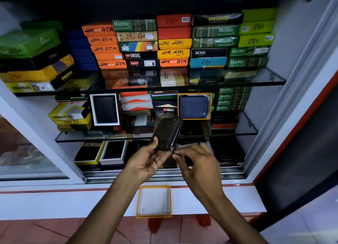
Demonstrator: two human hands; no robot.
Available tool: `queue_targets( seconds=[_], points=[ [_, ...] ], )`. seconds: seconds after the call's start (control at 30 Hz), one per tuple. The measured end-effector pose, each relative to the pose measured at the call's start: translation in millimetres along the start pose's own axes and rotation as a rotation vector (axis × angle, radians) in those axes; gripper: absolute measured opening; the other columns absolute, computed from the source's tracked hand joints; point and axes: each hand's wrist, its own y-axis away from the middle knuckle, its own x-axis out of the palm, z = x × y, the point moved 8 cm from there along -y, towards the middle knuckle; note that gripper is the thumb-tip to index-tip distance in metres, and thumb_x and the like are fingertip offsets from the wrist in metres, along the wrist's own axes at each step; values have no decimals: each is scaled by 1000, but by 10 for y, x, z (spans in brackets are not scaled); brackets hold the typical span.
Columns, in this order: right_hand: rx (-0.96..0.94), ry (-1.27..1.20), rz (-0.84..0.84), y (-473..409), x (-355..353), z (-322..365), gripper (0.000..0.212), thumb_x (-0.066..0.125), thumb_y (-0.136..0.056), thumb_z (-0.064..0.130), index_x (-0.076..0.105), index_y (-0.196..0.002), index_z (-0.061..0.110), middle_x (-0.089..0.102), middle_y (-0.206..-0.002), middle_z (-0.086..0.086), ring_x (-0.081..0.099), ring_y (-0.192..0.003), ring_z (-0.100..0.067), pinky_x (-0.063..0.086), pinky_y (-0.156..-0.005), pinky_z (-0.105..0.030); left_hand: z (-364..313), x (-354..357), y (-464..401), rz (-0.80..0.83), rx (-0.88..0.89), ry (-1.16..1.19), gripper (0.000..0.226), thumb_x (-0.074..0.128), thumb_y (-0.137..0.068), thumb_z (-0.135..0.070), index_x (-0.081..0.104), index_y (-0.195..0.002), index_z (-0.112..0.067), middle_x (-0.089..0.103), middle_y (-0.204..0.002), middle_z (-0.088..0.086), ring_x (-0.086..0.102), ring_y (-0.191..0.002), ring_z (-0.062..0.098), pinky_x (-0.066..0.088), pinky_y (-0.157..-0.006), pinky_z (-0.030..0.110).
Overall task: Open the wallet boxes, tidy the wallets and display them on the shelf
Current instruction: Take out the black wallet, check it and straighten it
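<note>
Display cabinet (285, 90) fills most of the frame; its top edge is cut off in darkness. Upper glass shelf (237, 82) carries tight stacks of closed wallet boxes (173, 42) in orange, green, yellow and black; handwritten price marks on several are only partly legible. Far-left stacks, upper left of frame, are blurred.

Middle glass shelf (245, 132), centre of frame: an open white-rimmed box with a black wallet (105, 109) stands upright at left, an open yellow-rimmed box with a blue wallet (194, 106) at right. Boxes beneath this shelf sit in deep shadow (contents hard to make out).

White ledge (54, 201), lower frame: an empty yellow-edged box tray (154, 201) lies flat between the forearms.

Left hand (146, 163) cradles a dark zip wallet (165, 134) from below, thumb pressed on its face, held tilted just in front of the middle shelf. Right hand (199, 163) pinches the zip pull (172, 149) at the wallet's lower corner; the fingertips hide the tab itself.
</note>
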Motion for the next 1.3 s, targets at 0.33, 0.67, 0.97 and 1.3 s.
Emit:
queue_targets(
  seconds=[0.33, 0.67, 0.97, 1.3],
  points=[
    [39, -31, -117, -474, -411, -345, 7, 66, -85, 38, 71, -89, 36, 71, -87, 23, 53, -86, -6, 48, -67, -25, -85, -180, 157, 65, 106, -209, 17, 52, -97, -24, 62, -105, -12, 72, -70, 5, 59, -47, 13, 32, -39, 20],
    [2, -461, 388, -936, 264, -287, 8, 81, -76, 28, 80, -83, 24, 77, -80, 9, 71, -80, -4, 54, -78, -29, -153, 119, 425, 353, -7, -607, 32, 67, -80, -26, 76, -109, -16, 71, -106, 8, 66, -93, 20, 55, -70, 35],
    [639, -775, 380, -408, 465, -951, 48, 59, -84, 57, 78, -85, 14, 77, -67, 0, 67, -56, -12, 52, -53, -25, -210, -156, 411, 100, 62, -504, 30, 77, -70, -35, 79, -86, -11, 72, -81, 6, 63, -67, 14, 43, -48, 23],
    [452, -869, 479, -141, 376, -608, 33, 81, -76, 9, 74, -106, 19, 81, -91, 2, 77, -76, -11, 60, -65, -18, -585, -292, 608, 113, 531, -750, 33, 80, -67, -27, 64, -92, -11, 78, -86, 13, 74, -76, 26, 59, -57, 28]
  ],
)
